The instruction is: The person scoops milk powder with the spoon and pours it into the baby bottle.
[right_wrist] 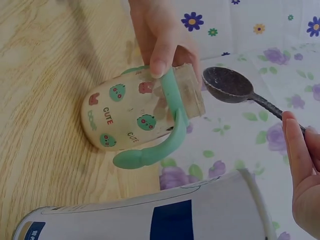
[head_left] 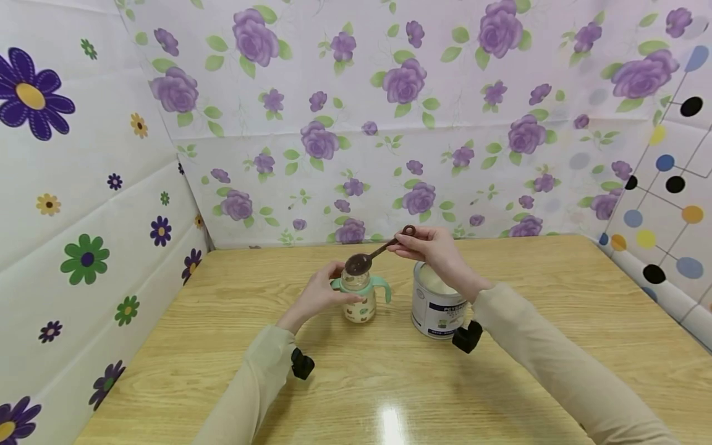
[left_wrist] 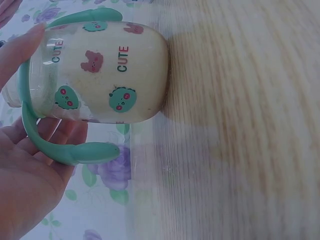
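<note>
A clear baby bottle [head_left: 360, 308] with mint-green handles and animal prints stands on the table, pale contents showing through its wall. My left hand [head_left: 322, 292] grips it about the neck, the thumb in front, as the left wrist view also shows. My right hand [head_left: 436, 250] pinches the handle of a dark brown spoon [head_left: 358, 264]. The spoon's bowl is over the bottle's open mouth, and no heap shows in the bowl [right_wrist: 227, 84] in the right wrist view. Below my right forearm is a white and navy tin [head_left: 431, 307], open, with pale contents inside.
The wooden table [head_left: 356, 377] runs back to a wall hung with purple-flowered cloth [head_left: 317, 142]. Flowered sheeting [head_left: 83, 259] borders the left side, and dotted sheeting [head_left: 667, 204] the right. The tin stands just right of the bottle.
</note>
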Action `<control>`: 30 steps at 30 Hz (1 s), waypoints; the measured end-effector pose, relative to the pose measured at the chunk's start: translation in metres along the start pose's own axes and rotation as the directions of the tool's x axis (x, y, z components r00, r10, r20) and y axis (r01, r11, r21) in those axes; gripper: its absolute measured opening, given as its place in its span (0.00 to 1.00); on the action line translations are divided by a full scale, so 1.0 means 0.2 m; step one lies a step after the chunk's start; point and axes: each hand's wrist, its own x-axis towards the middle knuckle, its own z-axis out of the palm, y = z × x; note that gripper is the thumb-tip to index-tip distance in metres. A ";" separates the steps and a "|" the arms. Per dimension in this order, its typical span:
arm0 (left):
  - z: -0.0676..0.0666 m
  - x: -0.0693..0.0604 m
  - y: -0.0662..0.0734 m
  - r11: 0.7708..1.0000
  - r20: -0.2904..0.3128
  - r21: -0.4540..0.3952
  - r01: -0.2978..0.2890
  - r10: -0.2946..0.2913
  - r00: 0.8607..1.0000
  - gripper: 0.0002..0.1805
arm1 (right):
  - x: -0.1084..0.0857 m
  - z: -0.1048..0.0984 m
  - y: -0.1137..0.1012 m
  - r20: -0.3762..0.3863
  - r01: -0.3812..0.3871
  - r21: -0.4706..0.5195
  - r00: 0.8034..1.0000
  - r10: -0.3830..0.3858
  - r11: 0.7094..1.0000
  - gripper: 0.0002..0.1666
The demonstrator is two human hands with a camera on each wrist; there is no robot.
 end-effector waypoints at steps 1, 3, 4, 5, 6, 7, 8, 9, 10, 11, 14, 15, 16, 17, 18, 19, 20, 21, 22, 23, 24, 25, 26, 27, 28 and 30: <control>0.00 0.00 0.00 1.000 0.001 -0.002 -0.001 0.001 1.000 0.31 | 0.00 0.00 0.00 -0.003 -0.001 0.002 1.000 0.001 1.000 0.14; 0.00 0.00 0.00 1.000 0.004 -0.008 0.000 0.000 1.000 0.31 | -0.01 -0.01 -0.01 -0.009 -0.002 0.004 1.000 0.002 1.000 0.15; 0.00 0.00 0.00 1.000 0.007 -0.014 0.003 -0.003 1.000 0.31 | -0.01 -0.01 -0.02 -0.012 -0.004 0.012 1.000 0.004 1.000 0.16; 0.00 0.00 0.00 1.000 0.009 -0.016 0.004 -0.004 1.000 0.31 | -0.01 -0.01 -0.02 -0.016 -0.004 0.020 1.000 0.004 1.000 0.15; 0.00 0.00 0.00 1.000 0.014 -0.021 0.006 -0.005 1.000 0.31 | -0.02 -0.02 -0.03 -0.022 -0.003 0.027 1.000 0.004 1.000 0.14; 0.00 0.00 0.00 1.000 0.018 -0.023 0.005 -0.004 1.000 0.30 | -0.02 -0.02 -0.04 -0.027 0.000 0.037 1.000 0.001 0.999 0.13; 0.00 0.00 0.00 1.000 0.022 -0.024 0.004 -0.003 1.000 0.30 | -0.03 -0.03 -0.05 -0.031 0.005 0.041 1.000 -0.004 0.999 0.11; 0.00 0.00 0.00 1.000 0.025 -0.023 0.003 -0.003 1.000 0.30 | -0.04 -0.04 -0.06 -0.031 0.008 0.040 0.999 -0.007 0.999 0.10; 0.00 0.00 0.00 1.000 0.027 -0.022 0.000 0.001 1.000 0.31 | -0.04 -0.04 -0.07 -0.032 0.014 0.041 0.999 -0.013 0.999 0.09; 0.00 0.00 0.00 1.000 0.028 -0.019 -0.003 0.004 1.000 0.31 | -0.05 -0.06 -0.09 -0.032 0.021 0.040 0.999 -0.020 0.999 0.09; -0.01 0.00 0.00 1.000 0.024 -0.014 -0.013 0.014 1.000 0.31 | -0.06 -0.10 -0.12 -0.029 0.028 0.048 0.999 -0.026 0.998 0.09; -0.01 0.00 0.01 1.000 0.023 -0.012 -0.014 0.015 1.000 0.31 | -0.07 -0.11 -0.12 -0.027 0.032 0.049 0.999 -0.030 0.998 0.09; -0.01 0.00 0.01 1.000 0.024 -0.012 -0.015 0.015 1.000 0.31 | -0.07 -0.13 -0.13 -0.027 0.037 0.054 0.999 -0.035 0.998 0.10; -0.01 0.00 0.01 1.000 0.026 -0.012 -0.013 0.013 1.000 0.31 | -0.08 -0.14 -0.14 -0.027 0.041 0.058 0.999 -0.039 0.997 0.10; -0.01 0.00 0.01 1.000 0.029 -0.014 -0.012 0.012 0.999 0.31 | -0.08 -0.16 -0.15 -0.028 0.046 0.059 0.999 -0.044 0.997 0.09; -0.01 0.00 0.01 1.000 0.033 -0.019 -0.010 0.010 0.999 0.32 | -0.09 -0.17 -0.16 -0.030 0.053 0.058 0.998 -0.051 0.997 0.09; -0.01 0.01 0.00 1.000 0.036 -0.024 -0.009 0.009 0.999 0.32 | -0.10 -0.19 -0.16 -0.027 0.060 0.052 0.998 -0.059 0.997 0.08; -0.01 0.01 0.00 1.000 0.037 -0.028 -0.008 0.009 0.999 0.32 | -0.10 -0.21 -0.17 -0.026 0.068 0.046 0.997 -0.067 0.997 0.07; -0.01 0.01 -0.01 0.999 0.036 -0.032 -0.012 0.013 0.999 0.32 | -0.11 -0.22 -0.18 -0.030 0.072 0.046 0.997 -0.071 0.996 0.07; -0.01 0.02 -0.03 0.999 0.033 -0.039 -0.011 0.012 0.999 0.32 | -0.12 -0.24 -0.19 -0.036 0.077 0.047 0.997 -0.075 0.996 0.06; 0.00 0.02 -0.05 0.999 0.029 -0.044 -0.009 0.010 1.000 0.32 | -0.13 -0.26 -0.20 -0.042 0.081 0.050 0.996 -0.079 0.995 0.06; 0.00 0.03 -0.07 0.999 0.022 -0.044 -0.010 0.011 1.000 0.32 | -0.14 -0.27 -0.20 -0.048 0.085 0.052 0.995 -0.082 0.995 0.06; 0.01 0.03 -0.10 0.999 0.015 -0.044 -0.012 0.013 1.000 0.32 | -0.15 -0.29 -0.21 -0.055 0.087 0.049 0.995 -0.084 0.995 0.06; 0.01 0.04 -0.12 0.999 0.009 -0.043 -0.014 0.014 1.000 0.32 | -0.16 -0.30 -0.22 -0.065 0.089 0.046 0.994 -0.086 0.995 0.07; 0.01 0.05 -0.14 0.999 0.002 -0.043 -0.012 0.012 1.000 0.32 | -0.17 -0.32 -0.23 -0.073 0.088 0.051 0.994 -0.084 0.995 0.06; 0.02 0.06 -0.17 0.999 -0.012 -0.035 -0.010 0.009 1.000 0.32 | -0.18 -0.35 -0.24 -0.088 0.084 0.044 0.993 -0.080 0.995 0.06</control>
